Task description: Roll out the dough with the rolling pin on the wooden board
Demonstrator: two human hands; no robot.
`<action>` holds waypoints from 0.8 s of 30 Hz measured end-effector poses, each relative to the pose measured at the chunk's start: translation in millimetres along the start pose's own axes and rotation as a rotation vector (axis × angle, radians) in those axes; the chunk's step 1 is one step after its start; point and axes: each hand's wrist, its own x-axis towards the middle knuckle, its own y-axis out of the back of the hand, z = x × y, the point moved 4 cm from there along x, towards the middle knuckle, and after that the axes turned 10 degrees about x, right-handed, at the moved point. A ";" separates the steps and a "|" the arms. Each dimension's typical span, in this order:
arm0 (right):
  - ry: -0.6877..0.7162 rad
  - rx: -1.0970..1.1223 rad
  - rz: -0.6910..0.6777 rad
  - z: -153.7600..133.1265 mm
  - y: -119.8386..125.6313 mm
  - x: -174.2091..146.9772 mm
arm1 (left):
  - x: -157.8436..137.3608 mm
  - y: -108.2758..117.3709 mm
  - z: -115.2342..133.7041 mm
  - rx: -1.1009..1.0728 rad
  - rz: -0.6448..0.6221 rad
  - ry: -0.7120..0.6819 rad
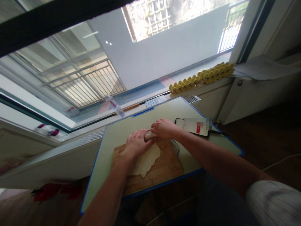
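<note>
A thin, uneven sheet of dough (146, 160) lies on a wooden cutting board (164, 168). Across its far part runs a pale rolling pin (150, 135), mostly covered by my fingers. My left hand (137, 142) is closed over the pin's left part, with the thumb along the near side. On the other end, my right hand (163, 128) is wrapped round the pin. The dough under and beyond my left hand is hidden.
A phone (191, 126) with a cable lies at the right of the blue-edged table (105, 160). A metal rim (176, 147) shows beside the board. Along the windowsill are a clear bottle (115, 107) and yellow egg trays (202, 78).
</note>
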 end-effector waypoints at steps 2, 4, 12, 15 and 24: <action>-0.002 0.001 -0.004 0.1 -0.4 0.6 | 1.0 1.1 -0.2 -0.002 -0.009 0.001; -0.001 0.006 -0.004 0.1 -0.9 1.0 | -3.8 1.2 1.6 -0.007 0.000 0.003; -0.028 0.030 -0.023 0.3 -0.7 -0.1 | -61.0 -9.4 24.9 0.063 0.034 -0.017; -0.031 0.037 -0.023 0.6 0.3 -0.3 | -64.2 -9.6 25.2 0.059 0.018 -0.017; -0.033 -0.009 -0.017 0.2 1.2 0.3 | 8.0 -9.2 -8.5 0.089 -0.010 -0.077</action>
